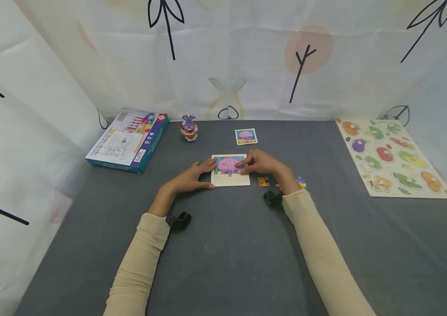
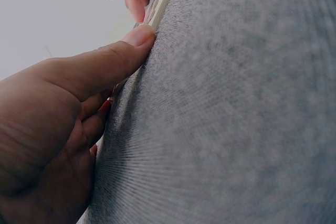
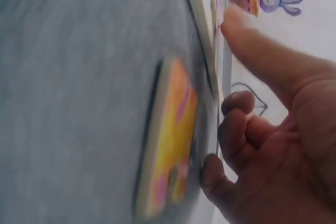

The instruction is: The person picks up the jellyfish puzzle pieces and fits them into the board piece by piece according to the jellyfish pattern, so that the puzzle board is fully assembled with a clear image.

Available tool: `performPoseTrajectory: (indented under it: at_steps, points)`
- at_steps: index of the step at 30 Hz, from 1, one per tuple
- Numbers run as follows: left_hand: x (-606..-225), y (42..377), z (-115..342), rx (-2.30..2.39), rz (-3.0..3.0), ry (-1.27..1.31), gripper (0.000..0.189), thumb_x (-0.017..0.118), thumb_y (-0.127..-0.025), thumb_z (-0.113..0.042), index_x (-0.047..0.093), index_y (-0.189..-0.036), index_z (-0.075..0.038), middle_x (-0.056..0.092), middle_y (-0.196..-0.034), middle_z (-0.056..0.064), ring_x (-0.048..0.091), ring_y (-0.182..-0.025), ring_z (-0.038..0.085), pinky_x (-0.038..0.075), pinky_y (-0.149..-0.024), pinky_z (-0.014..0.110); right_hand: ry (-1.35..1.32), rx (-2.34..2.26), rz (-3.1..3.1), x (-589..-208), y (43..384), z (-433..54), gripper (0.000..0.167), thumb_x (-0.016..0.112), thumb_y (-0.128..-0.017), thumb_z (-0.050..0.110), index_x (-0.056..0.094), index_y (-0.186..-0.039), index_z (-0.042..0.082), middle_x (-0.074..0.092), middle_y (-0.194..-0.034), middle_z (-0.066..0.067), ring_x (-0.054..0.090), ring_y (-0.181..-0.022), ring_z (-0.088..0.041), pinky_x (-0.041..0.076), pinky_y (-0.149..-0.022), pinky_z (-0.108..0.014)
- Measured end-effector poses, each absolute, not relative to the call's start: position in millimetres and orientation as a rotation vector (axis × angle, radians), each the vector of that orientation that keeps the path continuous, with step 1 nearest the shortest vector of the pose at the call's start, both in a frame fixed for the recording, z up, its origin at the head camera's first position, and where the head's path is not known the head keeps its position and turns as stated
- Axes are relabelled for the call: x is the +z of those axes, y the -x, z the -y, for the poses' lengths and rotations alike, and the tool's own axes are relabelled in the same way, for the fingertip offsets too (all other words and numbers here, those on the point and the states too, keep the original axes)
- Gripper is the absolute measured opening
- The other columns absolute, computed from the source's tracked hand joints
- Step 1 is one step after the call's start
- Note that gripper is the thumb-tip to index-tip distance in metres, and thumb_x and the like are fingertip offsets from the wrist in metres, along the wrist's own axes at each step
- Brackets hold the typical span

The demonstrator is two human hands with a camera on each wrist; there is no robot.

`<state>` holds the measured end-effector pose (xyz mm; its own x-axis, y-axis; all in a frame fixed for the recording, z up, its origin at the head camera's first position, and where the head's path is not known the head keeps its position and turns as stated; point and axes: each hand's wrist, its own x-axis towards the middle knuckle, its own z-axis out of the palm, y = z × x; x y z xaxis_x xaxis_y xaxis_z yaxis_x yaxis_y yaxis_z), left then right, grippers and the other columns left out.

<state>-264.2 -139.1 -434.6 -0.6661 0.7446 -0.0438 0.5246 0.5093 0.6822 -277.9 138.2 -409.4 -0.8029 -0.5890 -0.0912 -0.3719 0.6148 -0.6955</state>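
A wooden puzzle board (image 1: pixel 229 180) lies on the dark table, its upper part filled with a pink octopus-like picture (image 1: pixel 228 165) and its lower strip bare. My left hand (image 1: pixel 190 178) rests at the board's left side, fingers stretched to the upper edge, thumb (image 2: pixel 137 35) at the lower corner. Thumb and index finger of my right hand (image 1: pixel 262 163) are at the right part of the picture, pinching a puzzle piece mostly hidden under them. The other fingers are curled in the right wrist view. Near that hand lies a loose yellow-orange puzzle piece (image 3: pixel 173 140).
Another colourful piece (image 1: pixel 301 181) shows beside the right wrist. Behind the board lies a small picture card (image 1: pixel 246 136). A purple rabbit figure (image 1: pixel 189 127) and a flat box (image 1: pixel 128 139) stand at the back left. A vegetable puzzle board (image 1: pixel 395 158) lies at the right.
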Motion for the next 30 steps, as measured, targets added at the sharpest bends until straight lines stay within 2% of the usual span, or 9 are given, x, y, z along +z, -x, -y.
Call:
performPoseTrajectory:
  at_steps: [5,9,12,17,22,24,27,29,30]
  points:
    - [-438,264,141,0.948,-2.413,-1.078,0.076,0.066,-0.085,-0.027,0.024,-0.144,-0.003,0.014,-0.154,0.013,0.008,-0.143,0.029,-0.001,-0.113,0.054,0.682,-1.014,-2.512,-409,269,-152,0.042,0.074,-0.077,0.015,0.064,-0.117,0.004,0.042,-0.077,-0.009,0.03,-0.068,-0.018,0.028,-0.062,-0.029]
    - [-441,265,146,1.006,-2.411,-1.127,0.078,0.062,-0.086,-0.038,0.024,-0.145,-0.004,0.014,-0.154,0.012,0.007,-0.143,0.027,-0.003,-0.113,0.053,0.581,-1.006,-2.53,-409,262,-170,0.041,0.075,-0.076,0.017,0.066,-0.114,0.007,0.054,-0.1,-0.016,0.044,-0.089,-0.023,0.038,-0.076,-0.033]
    - [-441,265,148,1.027,-2.406,-1.13,0.079,0.062,-0.085,-0.04,0.024,-0.145,-0.004,0.015,-0.154,0.012,0.007,-0.144,0.026,-0.004,-0.113,0.053,0.572,-0.965,-2.558,-409,258,-180,0.037,0.076,-0.075,0.017,0.069,-0.109,0.006,0.056,-0.114,-0.017,0.047,-0.102,-0.027,0.04,-0.086,-0.04]
    - [-438,265,146,0.969,-2.418,-1.071,0.078,0.066,-0.084,-0.028,0.024,-0.144,-0.002,0.014,-0.154,0.014,0.008,-0.143,0.029,-0.002,-0.113,0.054,0.58,-0.85,-2.606,-409,252,-186,0.04,0.08,-0.069,0.022,0.066,-0.103,0.007,0.053,-0.095,-0.01,0.043,-0.084,-0.022,0.037,-0.076,-0.035]
    - [-438,265,143,0.939,-2.43,-1.044,0.076,0.066,-0.085,-0.023,0.024,-0.145,-0.003,0.014,-0.154,0.012,0.008,-0.143,0.027,-0.001,-0.113,0.053,0.589,-0.806,-2.631,-408,246,-187,0.04,0.082,-0.066,0.02,0.059,-0.095,0.005,0.049,-0.093,-0.009,0.042,-0.084,-0.022,0.036,-0.078,-0.035]
    - [-438,265,142,0.937,-2.427,-1.041,0.076,0.066,-0.085,-0.023,0.024,-0.145,-0.003,0.014,-0.154,0.011,0.008,-0.144,0.026,-0.001,-0.114,0.052,0.57,-0.828,-2.626,-408,245,-189,0.035,0.08,-0.069,0.018,0.059,-0.092,0.004,0.052,-0.104,-0.015,0.047,-0.102,-0.028,0.038,-0.089,-0.041]
    - [-438,266,141,0.937,-2.422,-1.048,0.076,0.066,-0.085,-0.023,0.023,-0.145,-0.003,0.014,-0.154,0.011,0.007,-0.144,0.026,-0.002,-0.114,0.052,0.543,-0.861,-2.614,-406,244,-191,0.028,0.077,-0.073,0.017,0.06,-0.091,0.005,0.051,-0.117,-0.02,0.037,-0.126,-0.039,0.032,-0.102,-0.05]
    - [-438,265,140,0.932,-2.423,-1.05,0.076,0.066,-0.085,-0.023,0.024,-0.145,-0.004,0.013,-0.154,0.011,0.007,-0.144,0.026,-0.001,-0.114,0.052,0.538,-0.871,-2.61,-406,244,-193,0.027,0.076,-0.074,0.016,0.061,-0.094,0.005,0.049,-0.122,-0.022,0.031,-0.131,-0.041,0.028,-0.105,-0.053]
    - [-437,265,140,0.931,-2.423,-1.055,0.076,0.066,-0.085,-0.023,0.024,-0.145,-0.004,0.014,-0.154,0.011,0.007,-0.144,0.026,-0.001,-0.114,0.052,0.555,-0.868,-2.61,-406,243,-193,0.028,0.076,-0.075,0.016,0.062,-0.096,0.006,0.05,-0.118,-0.02,0.037,-0.125,-0.039,0.031,-0.102,-0.052]
